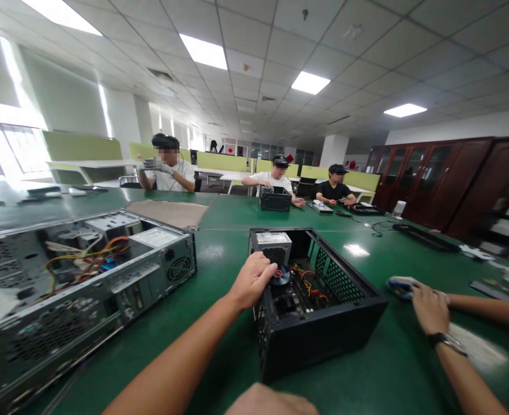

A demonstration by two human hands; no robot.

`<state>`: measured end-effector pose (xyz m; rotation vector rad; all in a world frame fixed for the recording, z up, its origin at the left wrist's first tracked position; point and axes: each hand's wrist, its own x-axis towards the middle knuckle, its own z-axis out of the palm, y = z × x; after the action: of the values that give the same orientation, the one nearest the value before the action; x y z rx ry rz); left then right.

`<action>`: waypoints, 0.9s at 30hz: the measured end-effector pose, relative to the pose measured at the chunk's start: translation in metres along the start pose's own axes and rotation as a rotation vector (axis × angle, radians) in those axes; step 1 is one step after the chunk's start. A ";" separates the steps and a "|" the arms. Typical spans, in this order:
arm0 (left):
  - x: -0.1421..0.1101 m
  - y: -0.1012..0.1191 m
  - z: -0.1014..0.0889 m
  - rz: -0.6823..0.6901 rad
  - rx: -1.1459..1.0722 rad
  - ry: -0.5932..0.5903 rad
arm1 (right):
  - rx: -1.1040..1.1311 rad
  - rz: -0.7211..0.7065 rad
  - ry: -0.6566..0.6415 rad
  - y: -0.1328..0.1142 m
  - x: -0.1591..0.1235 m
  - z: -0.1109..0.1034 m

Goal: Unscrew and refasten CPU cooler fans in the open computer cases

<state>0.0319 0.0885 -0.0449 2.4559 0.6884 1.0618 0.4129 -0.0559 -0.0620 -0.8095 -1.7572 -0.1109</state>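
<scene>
Computer case (319, 340) sits uncovered on the green table (219, 253), power supply (275, 248), fan (283, 276) and wires (306, 279) all still fitted inside, as left hand (252, 280) grips its edge and right hand (271, 400), cropped low, shows no readable grip

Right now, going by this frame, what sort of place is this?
Probably an office used as a computer workshop: an open black computer case and an open grey computer case stand on a green table, with white desks and yellow-green partitions behind.
</scene>
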 end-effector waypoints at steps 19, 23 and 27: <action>-0.125 0.040 -0.057 0.236 -0.183 0.093 | 0.025 0.154 -0.516 -0.121 0.120 0.171; -0.130 0.041 -0.055 0.231 -0.221 0.130 | 0.067 0.167 -0.516 -0.121 0.101 0.181; -0.128 0.042 -0.056 0.205 -0.213 0.108 | 0.067 0.179 -0.529 -0.123 0.098 0.178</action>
<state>-0.0742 -0.0098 -0.0598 2.3339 0.3372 1.2810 0.1865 -0.0215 0.0007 -1.0044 -2.1537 0.3064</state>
